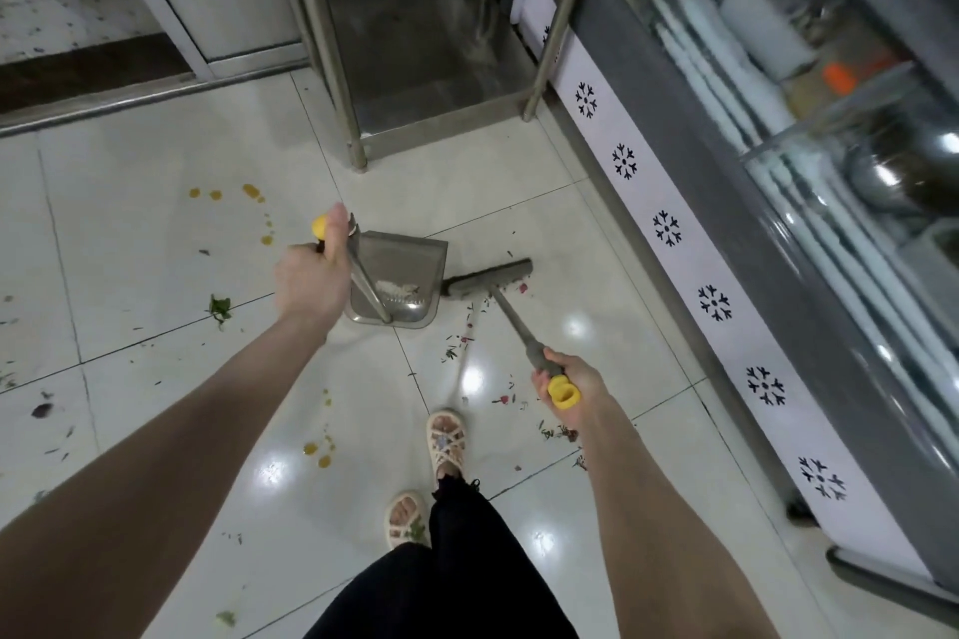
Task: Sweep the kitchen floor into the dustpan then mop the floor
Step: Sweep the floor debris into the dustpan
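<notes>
A grey dustpan (410, 265) stands on the white tiled floor (155, 275) with some pale debris inside. My left hand (311, 275) grips the yellow-tipped top of its long handle. My right hand (568, 379) grips the yellow end of a grey broom handle. The broom head (490, 278) rests on the floor at the dustpan's right edge. Small green and red scraps (462, 340) lie scattered just in front of the broom and near my feet. Yellow spills (251, 192) and a green leaf (220, 309) mark the tiles on the left.
A steel table (415, 130) with a low shelf stands just behind the dustpan. A glass-fronted counter with a snowflake-patterned base (713, 301) runs along the right. A door threshold (129, 99) crosses the upper left. My sandalled feet (443, 446) stand below the broom.
</notes>
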`<move>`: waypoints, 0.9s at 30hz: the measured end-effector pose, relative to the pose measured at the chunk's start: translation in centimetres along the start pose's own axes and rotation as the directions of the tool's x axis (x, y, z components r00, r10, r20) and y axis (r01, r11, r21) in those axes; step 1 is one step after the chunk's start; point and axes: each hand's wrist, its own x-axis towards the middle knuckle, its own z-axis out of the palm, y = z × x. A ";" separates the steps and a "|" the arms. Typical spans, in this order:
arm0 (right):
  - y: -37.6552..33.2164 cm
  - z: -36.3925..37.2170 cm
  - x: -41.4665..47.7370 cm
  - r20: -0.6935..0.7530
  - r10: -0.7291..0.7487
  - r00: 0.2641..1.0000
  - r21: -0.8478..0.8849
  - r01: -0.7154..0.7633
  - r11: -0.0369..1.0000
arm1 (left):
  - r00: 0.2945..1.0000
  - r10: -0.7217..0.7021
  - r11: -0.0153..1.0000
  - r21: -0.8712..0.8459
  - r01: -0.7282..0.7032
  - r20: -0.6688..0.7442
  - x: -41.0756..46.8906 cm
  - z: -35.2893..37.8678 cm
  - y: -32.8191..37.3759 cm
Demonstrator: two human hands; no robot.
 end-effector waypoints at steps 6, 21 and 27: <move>-2.1 0.9 1.6 -0.010 -0.048 0.999 0.003 0.048 0.999 | 1.000 0.016 1.000 0.011 -0.016 -0.004 -0.5 0.0 0.3; -13.2 8.9 12.1 0.050 -0.027 0.998 0.048 0.024 0.999 | 0.999 0.049 0.995 0.084 -0.048 -0.020 5.3 4.3 5.1; -14.1 10.0 13.8 0.045 0.086 0.995 0.005 -0.086 0.996 | 0.998 0.063 0.997 0.055 -0.063 -0.006 6.6 4.6 5.2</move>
